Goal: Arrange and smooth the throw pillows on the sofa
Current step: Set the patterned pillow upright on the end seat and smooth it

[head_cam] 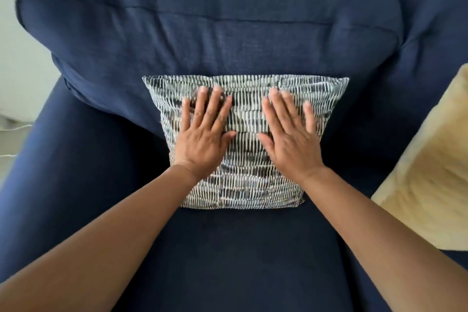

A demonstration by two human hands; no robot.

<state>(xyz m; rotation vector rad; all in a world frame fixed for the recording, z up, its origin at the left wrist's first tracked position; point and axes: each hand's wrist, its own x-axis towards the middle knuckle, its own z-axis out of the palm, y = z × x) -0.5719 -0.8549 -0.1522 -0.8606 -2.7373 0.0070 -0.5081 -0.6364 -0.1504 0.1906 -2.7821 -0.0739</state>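
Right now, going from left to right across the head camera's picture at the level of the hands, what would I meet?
Sofa armrest → left hand, flat on the patterned pillow → right hand, flat on the same pillow → cream fuzzy pillow at the right edge.

Patterned pillow [249,149]: rectangular, white dashes woven over grey and black, standing on the navy sofa [228,248] seat, leaning against the back cushion. Cream pillow [428,180]: fuzzy, pale yellow, lying at the right edge, partly out of view, apart from the first.
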